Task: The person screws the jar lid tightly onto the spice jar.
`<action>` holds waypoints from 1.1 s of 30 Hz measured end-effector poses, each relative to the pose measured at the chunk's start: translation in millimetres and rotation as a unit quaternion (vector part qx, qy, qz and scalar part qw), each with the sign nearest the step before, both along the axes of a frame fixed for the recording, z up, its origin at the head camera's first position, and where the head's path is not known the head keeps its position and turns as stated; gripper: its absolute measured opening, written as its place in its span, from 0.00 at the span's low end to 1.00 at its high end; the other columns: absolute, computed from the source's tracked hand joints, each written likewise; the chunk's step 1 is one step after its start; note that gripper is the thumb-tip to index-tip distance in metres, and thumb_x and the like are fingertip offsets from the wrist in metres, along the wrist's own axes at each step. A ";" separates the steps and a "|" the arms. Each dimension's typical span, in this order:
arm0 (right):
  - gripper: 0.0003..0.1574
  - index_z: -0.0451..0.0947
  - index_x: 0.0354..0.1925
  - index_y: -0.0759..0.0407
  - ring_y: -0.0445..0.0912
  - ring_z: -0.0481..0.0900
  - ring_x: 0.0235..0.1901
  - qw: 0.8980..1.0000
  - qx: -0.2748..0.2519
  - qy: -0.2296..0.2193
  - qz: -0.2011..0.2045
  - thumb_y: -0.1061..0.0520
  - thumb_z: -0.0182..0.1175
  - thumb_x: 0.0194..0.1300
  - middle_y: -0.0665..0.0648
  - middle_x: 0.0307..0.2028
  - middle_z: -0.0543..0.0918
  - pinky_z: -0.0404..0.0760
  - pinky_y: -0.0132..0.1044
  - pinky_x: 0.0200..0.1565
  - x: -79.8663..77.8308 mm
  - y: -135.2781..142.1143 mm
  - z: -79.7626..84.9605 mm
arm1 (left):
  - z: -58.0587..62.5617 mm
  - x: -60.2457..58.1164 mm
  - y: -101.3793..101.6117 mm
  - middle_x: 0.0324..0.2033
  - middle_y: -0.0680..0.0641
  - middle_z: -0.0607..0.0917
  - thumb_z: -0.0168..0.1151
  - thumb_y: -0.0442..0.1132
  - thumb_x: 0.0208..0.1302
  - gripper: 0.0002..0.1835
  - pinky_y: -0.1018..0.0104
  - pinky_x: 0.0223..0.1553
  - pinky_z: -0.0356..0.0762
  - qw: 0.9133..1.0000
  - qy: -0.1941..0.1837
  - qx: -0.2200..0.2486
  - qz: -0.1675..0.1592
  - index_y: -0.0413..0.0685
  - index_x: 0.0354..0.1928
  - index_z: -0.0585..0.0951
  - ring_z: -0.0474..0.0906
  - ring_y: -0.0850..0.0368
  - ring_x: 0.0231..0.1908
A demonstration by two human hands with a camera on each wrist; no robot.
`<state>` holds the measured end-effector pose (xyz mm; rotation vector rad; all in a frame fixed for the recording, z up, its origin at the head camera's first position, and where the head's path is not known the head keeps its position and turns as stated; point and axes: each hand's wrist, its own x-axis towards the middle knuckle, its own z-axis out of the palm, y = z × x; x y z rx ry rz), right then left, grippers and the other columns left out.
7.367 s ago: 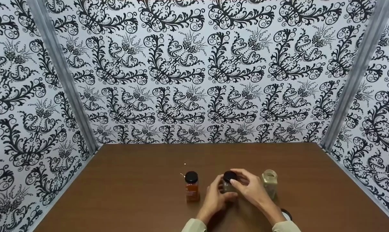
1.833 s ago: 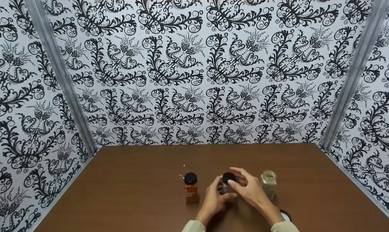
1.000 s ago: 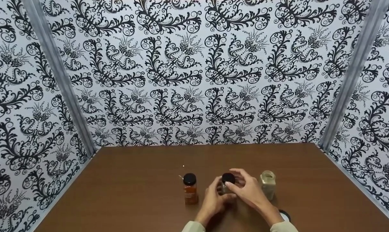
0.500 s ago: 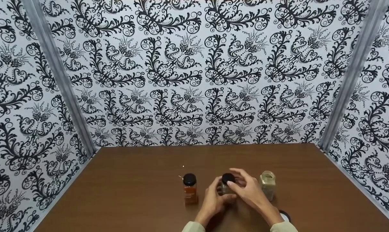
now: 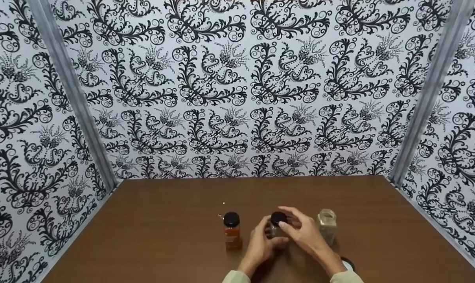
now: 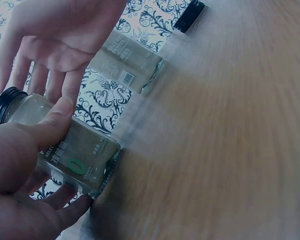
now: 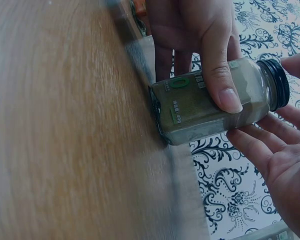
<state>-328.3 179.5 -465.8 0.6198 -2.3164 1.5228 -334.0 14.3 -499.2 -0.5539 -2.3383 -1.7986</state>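
Observation:
A clear glass spice jar with a black lid (image 5: 278, 218) stands upright at the right of the table's front half, its base at the tabletop. Greenish-brown powder and a green-printed label show on its body (image 7: 190, 102). My left hand (image 5: 261, 244) grips the body, thumb across the near face and fingers round the far side. With thumb and fingers on either side of the lid, my right hand (image 5: 307, 232) holds the jar's top. Just right of that hand stands a lidless jar (image 5: 327, 227) of pale powder.
An orange-red spice jar (image 5: 232, 235) with a black lid stands left of my hands. A loose black lid (image 5: 348, 264) with a white inside lies by my right wrist. Small light specks lie behind the orange-red jar. Patterned walls (image 5: 245, 90) enclose the brown table (image 5: 162, 232).
Both hands stay on the same jar throughout. My right thumb and fingers shift slightly about the lid. The view has drifted a little; the other jars keep their places.

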 end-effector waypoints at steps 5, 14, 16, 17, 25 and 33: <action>0.22 0.77 0.58 0.62 0.57 0.85 0.51 1.000 0.000 -0.006 0.006 0.58 0.65 0.67 0.66 0.53 0.85 0.83 0.30 0.49 -0.5 -0.9 1.4 | 0.7 -0.3 -0.2 0.55 0.43 0.86 0.79 0.40 0.51 0.33 0.60 0.50 0.84 1.000 -0.006 0.000 0.002 0.52 0.61 0.77 0.84 0.51 0.52; 0.25 0.77 0.60 0.60 0.58 0.85 0.51 1.000 -0.013 -0.006 0.000 0.59 0.66 0.66 0.67 0.54 0.84 0.83 0.31 0.52 -0.4 -1.4 0.4 | -0.6 -1.2 -0.6 0.55 0.45 0.86 0.79 0.41 0.50 0.32 0.60 0.51 0.83 1.000 0.002 -0.007 0.010 0.53 0.59 0.78 0.83 0.51 0.52; 0.23 0.78 0.58 0.61 0.57 0.86 0.50 1.000 -0.015 -0.005 0.002 0.59 0.66 0.65 0.66 0.53 0.85 0.83 0.31 0.51 -0.7 -1.9 0.1 | -0.6 -1.1 -0.6 0.55 0.45 0.86 0.79 0.40 0.50 0.32 0.61 0.51 0.82 1.000 0.004 -0.006 0.011 0.53 0.59 0.78 0.83 0.51 0.52; 0.23 0.78 0.57 0.61 0.57 0.86 0.50 1.000 -0.016 -0.006 0.003 0.59 0.66 0.65 0.66 0.52 0.85 0.83 0.30 0.50 -0.7 -2.1 0.1 | -0.5 -1.0 -0.6 0.55 0.45 0.85 0.79 0.40 0.50 0.32 0.61 0.51 0.82 1.000 0.005 -0.005 0.012 0.53 0.59 0.78 0.83 0.51 0.52; 0.25 0.77 0.59 0.61 0.57 0.86 0.50 1.000 -0.016 -0.008 0.002 0.59 0.67 0.65 0.67 0.52 0.85 0.83 0.31 0.51 -0.9 -2.4 1.1 | 0.5 -1.1 0.0 0.55 0.43 0.85 0.79 0.39 0.50 0.32 0.60 0.51 0.83 1.000 0.002 0.001 0.007 0.52 0.59 0.78 0.84 0.50 0.52; 0.23 0.78 0.54 0.58 0.56 0.85 0.53 0.998 -0.015 -0.054 -0.023 0.53 0.70 0.63 0.64 0.52 0.85 0.83 0.30 0.52 -3.1 -3.1 -1.7 | -0.3 -1.1 0.9 0.56 0.41 0.85 0.78 0.38 0.51 0.32 0.62 0.52 0.84 1.000 -0.008 0.020 -0.007 0.50 0.59 0.77 0.83 0.49 0.53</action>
